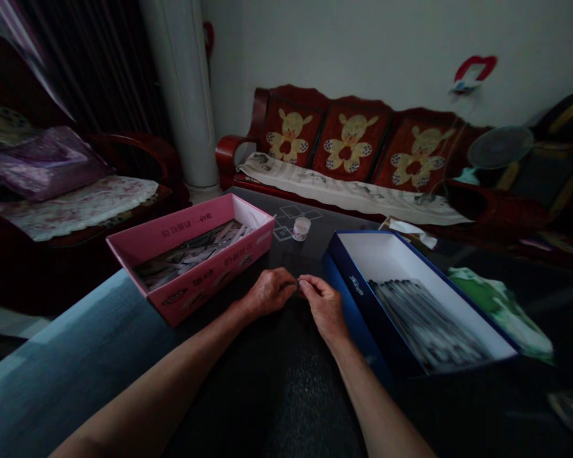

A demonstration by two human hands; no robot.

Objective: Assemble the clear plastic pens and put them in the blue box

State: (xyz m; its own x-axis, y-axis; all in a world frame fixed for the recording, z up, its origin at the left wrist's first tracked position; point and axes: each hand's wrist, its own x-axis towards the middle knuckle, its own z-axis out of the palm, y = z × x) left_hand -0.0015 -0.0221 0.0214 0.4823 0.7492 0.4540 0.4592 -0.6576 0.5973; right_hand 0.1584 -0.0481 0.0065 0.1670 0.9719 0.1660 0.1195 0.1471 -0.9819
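My left hand and my right hand meet above the dark table, fingertips pinched close together. Between them is something small and dark that I cannot make out. To the left stands a pink box holding many loose thin strips, pale and dark. A dark blue box with a white inside lies to the right; long thin dark-tipped sticks are lined up in it. Just beyond my hands sits a small white round tub.
A green and white plastic packet lies right of the blue box. White tissue sticks up behind that box. Across the table is a wooden sofa with bear-patterned cushions. An armchair stands at the left, a fan at the right.
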